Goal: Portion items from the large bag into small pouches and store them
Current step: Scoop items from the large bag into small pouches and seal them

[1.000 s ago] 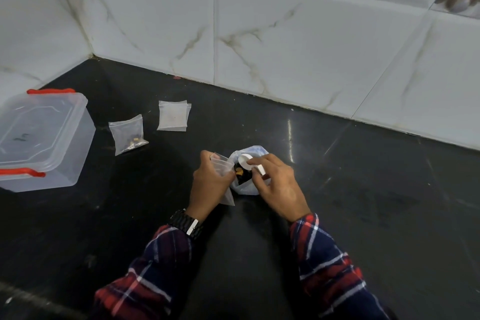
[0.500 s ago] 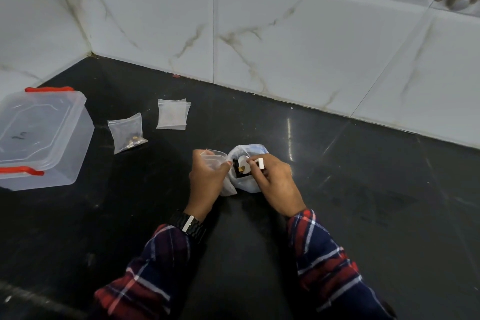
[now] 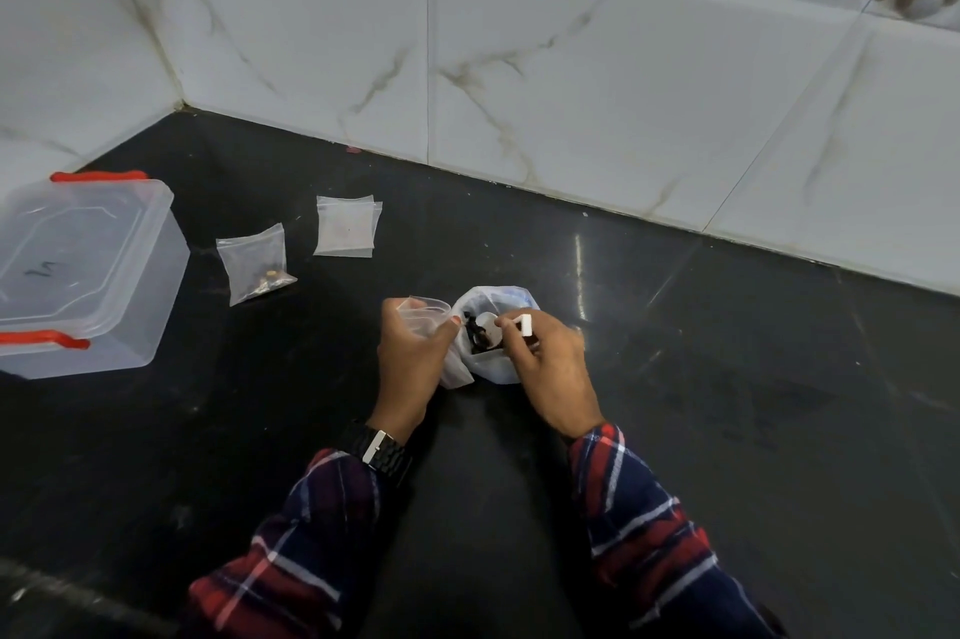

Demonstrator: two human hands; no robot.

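The large bag [image 3: 491, 368], a white plastic one with its mouth rolled open, is sitting on the black countertop [image 3: 727, 430] near the middle of the view, and dark small items are showing inside it. The right hand [image 3: 550, 363] is curling its fingers around the handle of a small white scoop [image 3: 511, 324], and the bowl of the scoop is lying in the mouth of the bag, on the dark items. Just beside the bag, touching its left side, the left hand [image 3: 413, 358] is gripping a small clear pouch [image 3: 434, 313] with fingers and thumb, and the pouch mouth is standing open (what is inside it, I cannot tell). Farther to the left a filled pouch [image 3: 254, 262] is lying flat with brownish pieces in its lower corner, and near it, toward the wall, a small stack of empty pouches [image 3: 345, 233] is lying. At the left edge a clear plastic box [image 3: 104, 306] with red clips is resting with its lid on. Both arms are wearing plaid sleeves, and a dark wristwatch [image 3: 382, 451] is sitting on the left wrist.
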